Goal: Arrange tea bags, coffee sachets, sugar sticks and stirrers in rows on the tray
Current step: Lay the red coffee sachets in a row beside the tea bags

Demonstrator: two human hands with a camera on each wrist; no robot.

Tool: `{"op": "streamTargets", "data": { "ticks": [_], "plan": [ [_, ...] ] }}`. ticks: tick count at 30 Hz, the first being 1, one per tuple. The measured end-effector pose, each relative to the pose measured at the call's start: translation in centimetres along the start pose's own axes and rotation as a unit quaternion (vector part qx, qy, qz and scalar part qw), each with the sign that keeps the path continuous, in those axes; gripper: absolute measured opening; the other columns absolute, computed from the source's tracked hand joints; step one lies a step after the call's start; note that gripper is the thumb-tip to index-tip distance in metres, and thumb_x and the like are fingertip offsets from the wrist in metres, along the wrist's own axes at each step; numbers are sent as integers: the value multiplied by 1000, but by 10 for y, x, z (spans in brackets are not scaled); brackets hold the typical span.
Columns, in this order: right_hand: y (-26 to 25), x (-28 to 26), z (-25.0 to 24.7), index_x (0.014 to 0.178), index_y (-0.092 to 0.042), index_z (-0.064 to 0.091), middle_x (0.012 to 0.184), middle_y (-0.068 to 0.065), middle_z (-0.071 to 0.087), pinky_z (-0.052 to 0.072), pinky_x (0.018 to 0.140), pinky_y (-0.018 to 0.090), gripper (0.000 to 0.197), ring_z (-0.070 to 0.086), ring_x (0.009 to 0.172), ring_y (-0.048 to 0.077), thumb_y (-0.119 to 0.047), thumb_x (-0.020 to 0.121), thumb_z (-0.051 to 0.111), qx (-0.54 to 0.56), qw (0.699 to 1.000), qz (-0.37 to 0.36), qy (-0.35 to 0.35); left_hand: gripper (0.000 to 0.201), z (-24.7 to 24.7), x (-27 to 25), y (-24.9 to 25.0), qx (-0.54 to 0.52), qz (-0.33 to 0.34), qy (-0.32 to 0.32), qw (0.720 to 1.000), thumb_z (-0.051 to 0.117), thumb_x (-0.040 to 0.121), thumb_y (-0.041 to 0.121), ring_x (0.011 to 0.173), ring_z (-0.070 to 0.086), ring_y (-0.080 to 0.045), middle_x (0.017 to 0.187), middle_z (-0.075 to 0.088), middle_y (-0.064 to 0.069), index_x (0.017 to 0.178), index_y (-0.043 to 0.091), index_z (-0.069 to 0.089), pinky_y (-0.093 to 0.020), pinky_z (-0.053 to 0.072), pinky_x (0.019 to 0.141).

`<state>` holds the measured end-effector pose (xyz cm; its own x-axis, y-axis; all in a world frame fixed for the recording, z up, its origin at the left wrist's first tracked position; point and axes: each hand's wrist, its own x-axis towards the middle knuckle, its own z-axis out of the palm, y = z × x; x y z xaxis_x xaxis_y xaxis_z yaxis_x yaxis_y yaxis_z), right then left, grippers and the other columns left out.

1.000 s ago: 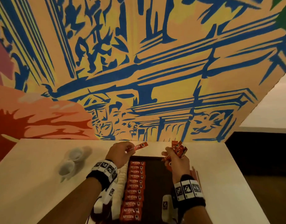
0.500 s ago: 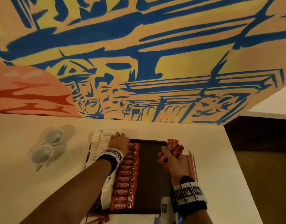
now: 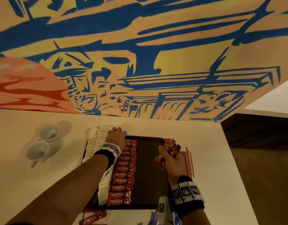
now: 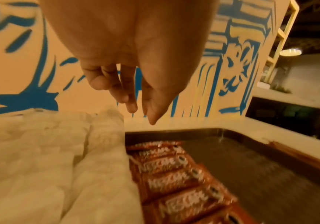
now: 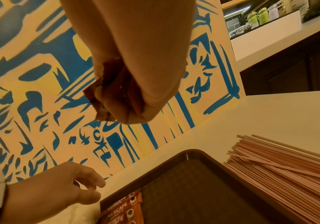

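head view: tray sits on the worktop, near centre. one row of coffee sachets runs 12 to 6 down the tray's left part, roughly a dozen, overlapping, labels up. white packets, sugar or tea, cannot tell which, lie along the tray's 9 o'clock edge. tray's middle and right bare. left hand at the row's 12 o'clock end, fingers down over the top sachet. right hand over the tray's 3 o'clock edge, closed around a bunch of sachets. stirrers in a loose pile on the worktop, just beside the tray at 3 o'clock, not yet placed. spare sachet on the worktop at 6 o'clock. two cups well apart at 9 o'clock.

left wrist view: left hand fingers relaxed, pointing down, nothing held; they hang above the row's far end, contact cannot be told. picture blurred.

right wrist view: right hand fist wrapped tight on the bunch, crimped sachet ends poking out. stirrers heaped right of the tray rim.

judgement: one coffee row about done; held bunch suggests a second row next. stirrers remain; white rows look placed. perhaps halfway.
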<state>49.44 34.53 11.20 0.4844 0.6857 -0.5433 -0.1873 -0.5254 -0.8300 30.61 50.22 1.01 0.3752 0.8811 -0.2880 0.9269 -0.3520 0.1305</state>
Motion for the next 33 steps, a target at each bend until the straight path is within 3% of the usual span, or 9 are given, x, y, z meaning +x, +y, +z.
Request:
{"op": "streamTargets", "data": {
  "ticks": [4,7,10,13,16,21,25,29,33],
  "plan": [
    [-9,-12,1,96,-13,75,85,6,78,58,88,46,19,74,92,27,-29,85,79,37,999,-14,-33,32,-29,-31,-2,-147,-39,53,987,60,94,29,123,46,-26,127,57,-1,126,25,63,-39,42,105],
    [-21,-28,4,102,-11,74,91,6,79,57,86,43,26,74,94,26,-24,80,81,81,993,-37,-80,21,-56,-69,2,-301,-37,78,950,69,91,31,99,61,-16,108,67,3,112,26,70,-33,50,91],
    [-31,-46,7,106,-7,71,97,9,78,55,87,41,30,75,94,26,-22,81,81,98,986,-51,-128,12,-86,-113,11,-442,15,53,895,73,90,34,88,65,0,99,72,13,102,30,74,-26,53,85],
    [-35,-65,9,111,-3,69,103,14,77,59,78,34,33,75,96,28,-21,85,78,114,978,-70,-163,19,-115,-157,26,-517,66,12,854,67,94,40,94,66,3,100,74,16,107,29,75,-20,51,84],
    [-33,-82,8,113,0,68,107,18,75,58,83,40,39,73,102,33,-22,82,78,131,970,-78,-190,23,-128,-189,42,-557,87,-22,825,66,95,35,91,69,0,97,76,13,113,24,74,-17,49,78],
    [-30,-109,2,116,5,66,109,23,73,60,75,37,38,73,98,35,-17,87,76,169,958,-70,-222,17,-136,-223,54,-561,69,41,824,74,90,23,84,72,-8,93,78,0,106,17,75,-19,50,72],
    [-25,-126,-1,113,3,67,108,22,74,57,90,51,36,72,100,39,-20,87,77,203,949,-59,-234,15,-140,-251,56,-559,48,84,823,73,90,17,69,68,-3,81,77,0,103,9,75,-14,47,63],
    [-26,-134,-11,98,-4,70,87,13,77,53,67,38,22,72,67,22,-25,90,73,220,953,-57,-201,10,-139,-274,42,-553,19,115,825,75,89,15,68,63,-10,81,77,-7,98,12,77,-27,48,64],
    [-37,-131,-22,104,-8,71,106,11,77,50,64,33,23,68,72,16,-28,94,69,232,952,-81,-184,6,-147,-291,28,-537,6,167,827,72,91,13,67,62,-10,79,76,-3,94,15,77,-23,48,62]
  ]
}}
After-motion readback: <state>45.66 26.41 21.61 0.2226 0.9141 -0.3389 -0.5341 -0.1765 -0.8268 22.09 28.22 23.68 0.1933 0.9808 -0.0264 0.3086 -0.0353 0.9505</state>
